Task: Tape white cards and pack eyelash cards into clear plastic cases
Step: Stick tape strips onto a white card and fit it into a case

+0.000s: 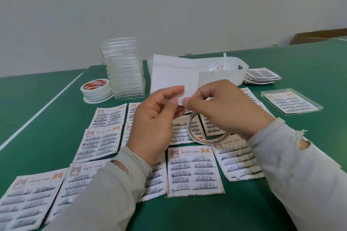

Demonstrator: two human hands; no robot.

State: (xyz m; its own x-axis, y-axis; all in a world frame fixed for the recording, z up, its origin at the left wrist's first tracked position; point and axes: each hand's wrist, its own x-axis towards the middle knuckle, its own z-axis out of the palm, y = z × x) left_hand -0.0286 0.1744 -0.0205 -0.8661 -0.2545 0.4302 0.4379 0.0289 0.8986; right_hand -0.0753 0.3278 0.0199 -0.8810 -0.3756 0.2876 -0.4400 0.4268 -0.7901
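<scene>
Both hands are raised over a green table [262, 202]: the left hand [155, 118] pinches one white card [174, 77], and the right hand [223, 107] pinches its lower edge with a tape roll [204, 133] hanging beneath. About ten eyelash cards [195, 170] lie spread below. Behind stand one stack of clear cases [124, 69], three stacked tape rolls [96, 88] and one filled case [292, 101].

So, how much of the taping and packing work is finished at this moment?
Only the start seems done: one closed clear case with an eyelash card inside lies at the right. In hand: the left hand and right hand pinch a white card at its lower edge, a tape roll below. Left: many loose eyelash cards on the table and a tall stack of empty cases.
</scene>
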